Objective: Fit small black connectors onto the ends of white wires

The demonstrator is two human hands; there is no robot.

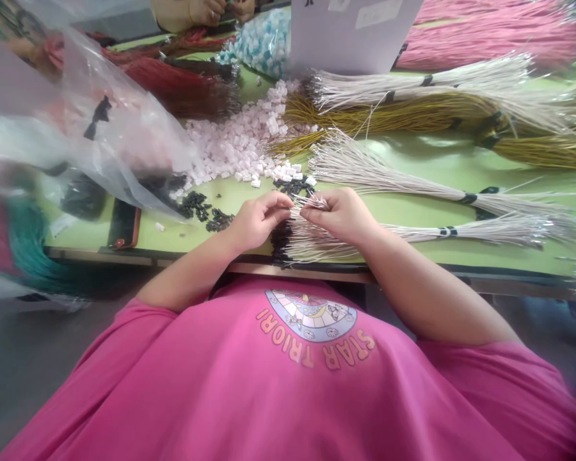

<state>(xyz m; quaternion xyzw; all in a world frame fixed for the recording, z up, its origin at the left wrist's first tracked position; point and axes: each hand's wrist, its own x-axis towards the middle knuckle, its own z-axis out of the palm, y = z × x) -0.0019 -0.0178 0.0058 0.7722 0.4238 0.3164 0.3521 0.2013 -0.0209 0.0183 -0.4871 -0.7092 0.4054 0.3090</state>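
At the near edge of the bench (211,242), a bundle of white wires (317,248) lies below the two hands, its long axis left to right, nearly parallel to the edge, black ends (282,242) leftward. Above it, the right hand (343,216) pinches a small cluster of white wires (317,202) between thumb and fingers. The left hand (259,221) is nearer the black ends; its grip is drawn together beside the cluster, though whether around anything cannot be told. Just beyond lie small black pieces (292,186), then heaped white housings (235,147).
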